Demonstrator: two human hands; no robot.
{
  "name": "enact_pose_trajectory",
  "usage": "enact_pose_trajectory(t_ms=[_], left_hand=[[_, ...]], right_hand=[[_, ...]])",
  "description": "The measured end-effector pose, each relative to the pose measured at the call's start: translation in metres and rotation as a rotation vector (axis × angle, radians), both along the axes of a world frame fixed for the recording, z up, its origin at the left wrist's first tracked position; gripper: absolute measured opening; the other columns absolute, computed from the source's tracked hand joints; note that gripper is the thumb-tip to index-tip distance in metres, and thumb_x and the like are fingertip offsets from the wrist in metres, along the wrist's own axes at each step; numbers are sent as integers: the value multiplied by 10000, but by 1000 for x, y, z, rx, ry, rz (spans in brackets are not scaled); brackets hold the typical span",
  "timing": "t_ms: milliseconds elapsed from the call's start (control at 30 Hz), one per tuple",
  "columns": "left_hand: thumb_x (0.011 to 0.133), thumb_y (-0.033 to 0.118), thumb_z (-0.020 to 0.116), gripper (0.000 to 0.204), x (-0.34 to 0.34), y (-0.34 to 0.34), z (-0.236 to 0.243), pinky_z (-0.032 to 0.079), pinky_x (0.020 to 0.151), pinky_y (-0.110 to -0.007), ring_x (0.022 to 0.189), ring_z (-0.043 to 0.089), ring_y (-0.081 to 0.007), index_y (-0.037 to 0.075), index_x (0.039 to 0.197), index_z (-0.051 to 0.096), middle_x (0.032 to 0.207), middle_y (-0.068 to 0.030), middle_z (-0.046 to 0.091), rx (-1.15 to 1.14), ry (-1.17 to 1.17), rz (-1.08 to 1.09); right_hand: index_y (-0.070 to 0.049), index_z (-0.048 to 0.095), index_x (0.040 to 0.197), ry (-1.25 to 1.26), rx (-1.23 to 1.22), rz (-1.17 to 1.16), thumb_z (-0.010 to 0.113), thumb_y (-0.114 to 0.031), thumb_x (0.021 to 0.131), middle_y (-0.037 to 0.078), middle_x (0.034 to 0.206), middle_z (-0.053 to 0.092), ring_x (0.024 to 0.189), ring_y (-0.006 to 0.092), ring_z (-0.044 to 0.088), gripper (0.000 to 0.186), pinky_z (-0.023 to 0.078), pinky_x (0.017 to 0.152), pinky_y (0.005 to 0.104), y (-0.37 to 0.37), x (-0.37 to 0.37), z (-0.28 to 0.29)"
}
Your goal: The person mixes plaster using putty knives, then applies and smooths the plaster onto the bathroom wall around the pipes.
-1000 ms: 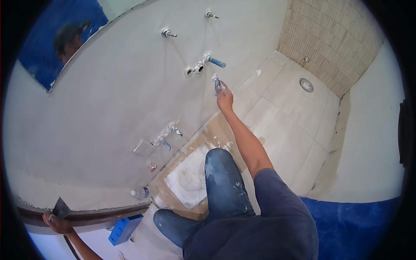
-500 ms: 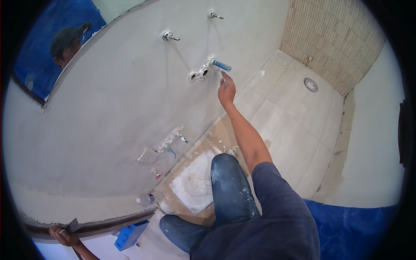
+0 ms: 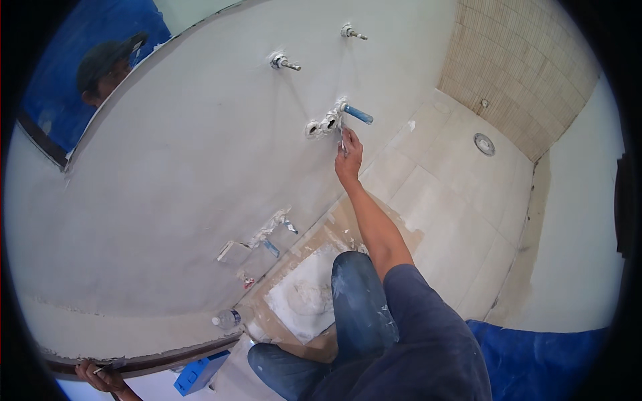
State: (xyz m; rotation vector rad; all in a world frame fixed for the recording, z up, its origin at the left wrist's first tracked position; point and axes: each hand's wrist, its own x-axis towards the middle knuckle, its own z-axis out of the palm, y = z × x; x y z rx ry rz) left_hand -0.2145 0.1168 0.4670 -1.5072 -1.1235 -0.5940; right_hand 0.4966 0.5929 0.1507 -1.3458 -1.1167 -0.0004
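Observation:
My right hand is closed round a small putty knife and reaches out to the plastered wall. The thin blade lies against the wall, just below a blue pipe stub that sticks out. Two round pipe openings ringed with rough white plaster sit beside that stub. Far off at the lower left, my left hand grips another putty knife, seen nearly edge-on next to a dark ledge.
Two metal valve stems jut from the wall. Lower down are plaster-smeared fittings. A plastic bottle, a blue box and a powdery white sheet lie near my knees. A person in a dark cap shows at upper left.
My right hand and its knife have moved down the wall, slightly away from the blue stub. The left hand's knife has turned flatter. The whole view has shifted a little.

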Motion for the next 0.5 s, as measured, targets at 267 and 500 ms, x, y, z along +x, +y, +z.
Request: enact_pose_trajectory(t_ms=[267,500], left_hand=[[1079,406,390,503,2,0,2,413,1032,-572,1061,565,-394,-9,895,606,1032,-195,639,-10,-20,13],[1080,385,404,484,2,-3,2,423,997,-560,1037,569,-390,-13,886,602,1025,-196,641,-42,-39,-5]], right_hand=[[-139,626,1412,-89,-55,82,560,87,880,153,1397,622,1215,363,569,582,442,1071,422,-24,0,-29],[-44,644,1366,41,53,64,505,51,954,171,1351,662,1255,349,609,445,459,1076,399,-8,39,9]])
